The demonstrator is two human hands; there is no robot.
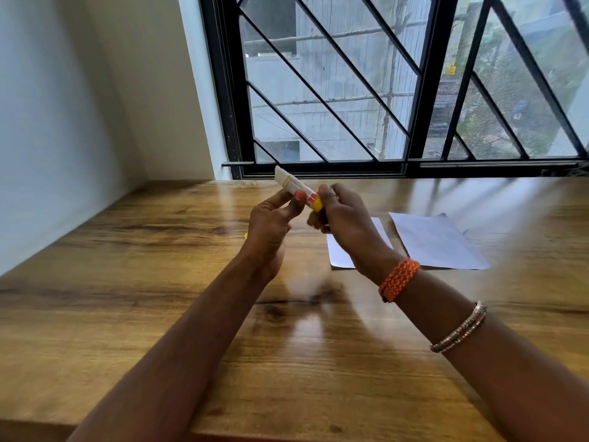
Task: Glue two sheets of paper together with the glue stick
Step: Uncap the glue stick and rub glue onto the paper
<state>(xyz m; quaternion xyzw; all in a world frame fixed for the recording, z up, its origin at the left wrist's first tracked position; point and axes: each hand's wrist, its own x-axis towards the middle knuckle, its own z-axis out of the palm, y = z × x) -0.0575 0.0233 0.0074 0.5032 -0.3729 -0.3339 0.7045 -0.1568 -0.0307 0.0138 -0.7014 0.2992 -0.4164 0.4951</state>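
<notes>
A white glue tube with yellow and red markings is held in the air above the wooden table, tilted with its flat end up to the left. My left hand grips its body. My right hand is closed around its yellow lower end. Two white sheets of paper lie flat on the table to the right: one fully visible, the other partly hidden behind my right hand and wrist. A small yellow bit shows at the left edge of my left hand.
The table runs up to a white wall on the left and a black-framed window with diagonal bars at the back. My right forearm carries an orange woven band and thin bangles.
</notes>
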